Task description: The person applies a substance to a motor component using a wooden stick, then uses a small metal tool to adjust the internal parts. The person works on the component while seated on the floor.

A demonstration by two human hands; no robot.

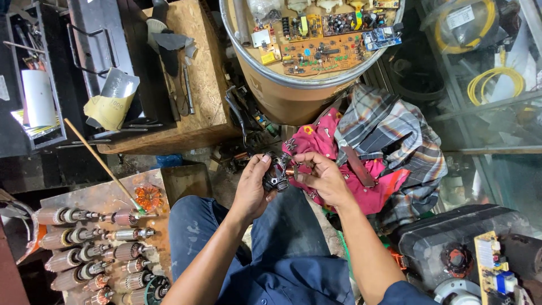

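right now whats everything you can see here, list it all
motor part: one, black with copper, held between both hands at centre
motor rotors: about a dozen, copper and grey, in rows on the rusty tray at lower left
thin stick: one, tan, leaning over the tray
drum: one, tan with metal rim, top centre
circuit boards: several, orange-brown, on the drum
cloths: a pink one and a grey checked one, heaped right of the hands
wooden board: one, top left of centre, with tools on it
sandpaper: folded yellow sheet, upper left
yellow cable: coils, upper right
left hand: grips the part
right hand: fingers on the part
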